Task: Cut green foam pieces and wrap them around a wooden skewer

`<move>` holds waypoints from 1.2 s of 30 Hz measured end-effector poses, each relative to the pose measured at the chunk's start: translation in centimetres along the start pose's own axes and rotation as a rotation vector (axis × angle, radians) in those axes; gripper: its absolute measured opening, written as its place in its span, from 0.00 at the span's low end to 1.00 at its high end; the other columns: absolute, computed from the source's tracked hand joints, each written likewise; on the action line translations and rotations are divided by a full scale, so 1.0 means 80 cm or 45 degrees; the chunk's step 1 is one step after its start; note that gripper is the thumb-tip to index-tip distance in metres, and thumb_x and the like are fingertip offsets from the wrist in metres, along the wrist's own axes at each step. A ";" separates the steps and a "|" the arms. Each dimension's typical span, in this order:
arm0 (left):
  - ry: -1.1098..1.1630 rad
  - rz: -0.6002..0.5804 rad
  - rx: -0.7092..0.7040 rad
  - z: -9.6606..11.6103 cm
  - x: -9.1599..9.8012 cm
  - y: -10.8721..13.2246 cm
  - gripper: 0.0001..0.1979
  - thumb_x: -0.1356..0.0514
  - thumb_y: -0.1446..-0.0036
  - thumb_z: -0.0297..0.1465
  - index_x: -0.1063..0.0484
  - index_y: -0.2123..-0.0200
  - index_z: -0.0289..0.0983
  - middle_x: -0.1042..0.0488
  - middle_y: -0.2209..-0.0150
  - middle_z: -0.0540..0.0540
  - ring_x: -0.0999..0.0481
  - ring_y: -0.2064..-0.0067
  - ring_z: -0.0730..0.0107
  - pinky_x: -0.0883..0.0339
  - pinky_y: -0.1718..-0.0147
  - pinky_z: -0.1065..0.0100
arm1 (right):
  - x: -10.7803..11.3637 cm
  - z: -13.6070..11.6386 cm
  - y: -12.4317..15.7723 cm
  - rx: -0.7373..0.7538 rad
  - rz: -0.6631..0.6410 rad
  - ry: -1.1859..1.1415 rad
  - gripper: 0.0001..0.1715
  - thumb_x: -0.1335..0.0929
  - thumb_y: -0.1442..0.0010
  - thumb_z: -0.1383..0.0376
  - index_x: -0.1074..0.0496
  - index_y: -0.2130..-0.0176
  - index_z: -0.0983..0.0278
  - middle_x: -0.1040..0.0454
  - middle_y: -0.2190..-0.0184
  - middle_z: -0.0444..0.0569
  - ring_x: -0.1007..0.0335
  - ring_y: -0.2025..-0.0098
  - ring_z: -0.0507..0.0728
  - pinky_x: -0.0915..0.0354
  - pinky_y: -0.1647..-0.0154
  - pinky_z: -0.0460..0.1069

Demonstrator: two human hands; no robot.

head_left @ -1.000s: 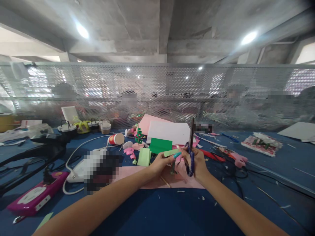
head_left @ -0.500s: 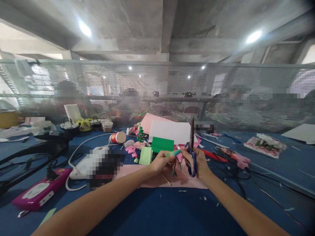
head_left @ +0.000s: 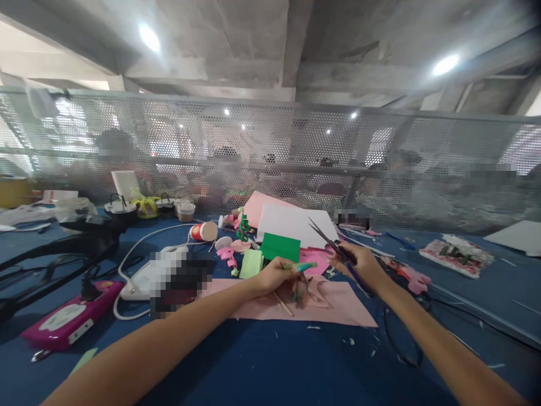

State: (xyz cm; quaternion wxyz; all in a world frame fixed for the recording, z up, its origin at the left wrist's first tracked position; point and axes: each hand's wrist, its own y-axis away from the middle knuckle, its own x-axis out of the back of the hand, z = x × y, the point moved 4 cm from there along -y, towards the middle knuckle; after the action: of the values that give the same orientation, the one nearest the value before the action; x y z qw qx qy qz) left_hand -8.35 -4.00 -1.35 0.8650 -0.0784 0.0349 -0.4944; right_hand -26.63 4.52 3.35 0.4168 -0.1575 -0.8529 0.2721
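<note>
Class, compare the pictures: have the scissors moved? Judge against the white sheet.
Yes. Against the white sheet, the scissors have turned: their blades, upright by its right edge before, now slant left in front of it; the handles have shifted right.

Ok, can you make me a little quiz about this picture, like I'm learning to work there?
1. Which hand holds the scissors?
2. True or false: the dark green paper lies on the near side of the long pink sheet.
3. How does the red-wrapped roll stand?
A) upright
B) on its side
C) hung from a hook

Key:
1. The right hand; the left hand pinches a light green strip.
2. False; it lies on the far side.
3. B
</note>
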 end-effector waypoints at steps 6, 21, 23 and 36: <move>-0.011 -0.010 0.082 -0.006 -0.003 0.000 0.20 0.35 0.57 0.45 0.26 0.77 0.31 0.29 0.84 0.46 0.32 0.84 0.73 0.39 0.82 0.72 | 0.018 0.014 0.014 0.144 -0.186 0.369 0.13 0.33 0.48 0.57 0.34 0.75 0.63 0.32 0.77 0.46 0.38 0.75 0.54 0.44 0.74 0.46; -0.012 -0.067 0.152 -0.010 -0.003 -0.002 0.21 0.35 0.57 0.43 0.28 0.77 0.28 0.28 0.84 0.47 0.30 0.84 0.74 0.35 0.82 0.71 | 0.016 0.019 0.028 0.220 -0.339 0.616 0.10 0.33 0.47 0.57 0.31 0.72 0.61 0.27 0.71 0.47 0.31 0.69 0.57 0.42 0.71 0.47; 0.001 -0.088 0.154 -0.010 -0.005 -0.002 0.21 0.35 0.58 0.44 0.28 0.76 0.29 0.28 0.84 0.47 0.30 0.84 0.74 0.35 0.83 0.72 | 0.016 0.022 0.028 0.222 -0.355 0.635 0.09 0.33 0.47 0.57 0.31 0.71 0.61 0.27 0.71 0.47 0.30 0.69 0.58 0.42 0.71 0.47; -0.022 -0.060 0.151 -0.013 -0.006 -0.004 0.24 0.34 0.62 0.47 0.28 0.76 0.29 0.28 0.84 0.47 0.31 0.85 0.75 0.35 0.84 0.73 | 0.014 0.016 0.028 0.242 -0.371 0.695 0.10 0.35 0.45 0.57 0.31 0.72 0.60 0.26 0.71 0.46 0.30 0.68 0.57 0.42 0.71 0.46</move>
State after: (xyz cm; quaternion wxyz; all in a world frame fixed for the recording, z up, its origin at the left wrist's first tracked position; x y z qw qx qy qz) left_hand -9.01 -3.88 -2.33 0.8565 -0.0319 -0.0038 -0.5151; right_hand -28.27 6.47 2.07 0.6776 -0.0613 -0.6940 0.2356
